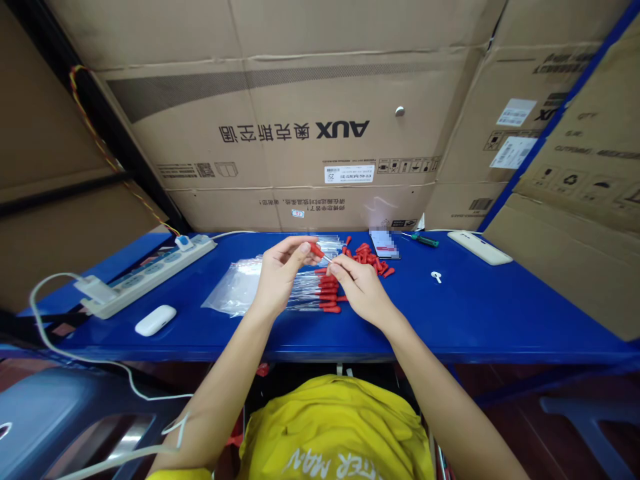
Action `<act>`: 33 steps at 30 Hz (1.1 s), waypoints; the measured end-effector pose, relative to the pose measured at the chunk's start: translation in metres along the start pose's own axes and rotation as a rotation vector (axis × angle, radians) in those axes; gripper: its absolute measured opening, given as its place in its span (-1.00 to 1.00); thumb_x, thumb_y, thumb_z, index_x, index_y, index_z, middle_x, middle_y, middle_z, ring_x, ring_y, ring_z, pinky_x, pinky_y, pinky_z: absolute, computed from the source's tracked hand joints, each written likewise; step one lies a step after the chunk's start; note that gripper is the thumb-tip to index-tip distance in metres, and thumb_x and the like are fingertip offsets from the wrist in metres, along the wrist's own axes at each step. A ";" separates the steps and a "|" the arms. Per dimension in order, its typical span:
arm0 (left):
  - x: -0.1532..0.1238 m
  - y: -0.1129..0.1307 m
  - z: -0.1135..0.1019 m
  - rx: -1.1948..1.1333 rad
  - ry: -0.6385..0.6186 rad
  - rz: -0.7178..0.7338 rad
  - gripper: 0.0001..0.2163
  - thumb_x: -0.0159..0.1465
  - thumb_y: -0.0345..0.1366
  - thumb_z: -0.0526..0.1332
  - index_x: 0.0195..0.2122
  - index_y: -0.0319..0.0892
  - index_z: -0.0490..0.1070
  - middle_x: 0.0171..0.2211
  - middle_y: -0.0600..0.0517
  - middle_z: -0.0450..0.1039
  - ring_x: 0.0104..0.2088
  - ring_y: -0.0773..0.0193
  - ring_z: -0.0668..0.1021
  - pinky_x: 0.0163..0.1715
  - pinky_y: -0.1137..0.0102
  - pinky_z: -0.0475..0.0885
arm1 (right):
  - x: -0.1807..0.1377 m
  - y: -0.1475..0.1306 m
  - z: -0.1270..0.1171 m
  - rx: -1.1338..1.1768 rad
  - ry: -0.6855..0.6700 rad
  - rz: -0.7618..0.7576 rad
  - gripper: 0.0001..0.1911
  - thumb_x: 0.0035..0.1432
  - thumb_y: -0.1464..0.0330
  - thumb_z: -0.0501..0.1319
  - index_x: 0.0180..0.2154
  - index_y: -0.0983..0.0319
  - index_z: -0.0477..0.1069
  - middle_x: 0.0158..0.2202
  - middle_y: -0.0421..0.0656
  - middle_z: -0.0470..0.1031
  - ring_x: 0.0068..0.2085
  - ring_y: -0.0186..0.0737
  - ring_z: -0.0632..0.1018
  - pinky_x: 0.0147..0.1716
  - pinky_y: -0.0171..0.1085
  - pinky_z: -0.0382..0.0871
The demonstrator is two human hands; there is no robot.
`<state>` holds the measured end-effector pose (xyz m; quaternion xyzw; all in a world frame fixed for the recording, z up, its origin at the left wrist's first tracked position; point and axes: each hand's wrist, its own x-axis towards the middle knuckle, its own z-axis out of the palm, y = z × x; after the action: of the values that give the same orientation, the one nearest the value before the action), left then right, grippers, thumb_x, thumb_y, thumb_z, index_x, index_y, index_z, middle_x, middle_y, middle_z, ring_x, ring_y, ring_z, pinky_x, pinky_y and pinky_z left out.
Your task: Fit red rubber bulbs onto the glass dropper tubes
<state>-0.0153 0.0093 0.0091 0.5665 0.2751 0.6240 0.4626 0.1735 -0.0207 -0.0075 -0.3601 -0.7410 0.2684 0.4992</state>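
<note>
My left hand (281,268) pinches a red rubber dropper bulb (317,251) between thumb and fingers. My right hand (361,287) is closed on the thin glass dropper tube (327,259), which meets the bulb's open end. Just below them, droppers with red bulbs (329,289) lie side by side on the blue table, glass ends pointing left. Behind my hands is a bunch of bare glass tubes (330,244). A pile of loose red bulbs (367,255) sits beyond my right hand.
A clear plastic bag (231,288) lies left of the droppers. Farther left are a white power strip (150,275) with cables and a white earbud case (155,321). A phone (384,244), green screwdriver (421,239), earbud (437,277) and white power bank (479,247) lie rightward. Cardboard (300,87) walls the back.
</note>
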 end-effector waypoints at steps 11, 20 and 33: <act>0.000 0.010 -0.008 0.135 -0.076 0.070 -0.79 0.18 -0.14 0.58 -0.27 -0.16 0.75 -0.36 -0.04 0.69 -0.41 0.27 0.68 -0.31 0.40 0.63 | -0.004 0.004 -0.012 -0.041 -0.118 -0.004 -0.60 0.57 0.15 0.06 -0.37 0.15 0.27 -0.51 -0.30 0.28 -0.47 -0.27 0.30 -0.37 -0.27 0.07; -0.001 0.001 -0.007 0.111 -0.029 0.069 -0.74 0.19 -0.14 0.57 -0.17 -0.15 0.75 -0.34 -0.05 0.71 -0.37 0.23 0.71 -0.25 0.36 0.68 | -0.002 -0.004 -0.005 -0.019 -0.071 0.008 -0.59 0.57 0.14 0.06 -0.38 0.15 0.25 -0.51 -0.30 0.26 -0.47 -0.29 0.29 -0.38 -0.26 0.07; -0.001 0.012 -0.012 0.153 -0.127 0.208 -0.85 0.15 -0.22 0.60 -0.28 -0.12 0.77 -0.31 -0.07 0.69 -0.40 0.25 0.69 -0.36 0.39 0.64 | -0.004 -0.008 -0.012 0.599 -0.315 0.250 -0.48 0.44 -0.07 0.20 -0.42 0.14 0.21 -0.58 -0.42 0.01 -0.58 -0.40 0.02 -0.65 -0.39 0.00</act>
<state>-0.0298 0.0061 0.0165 0.6638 0.2318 0.6086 0.3677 0.1838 -0.0287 0.0006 -0.2397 -0.6475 0.5849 0.4256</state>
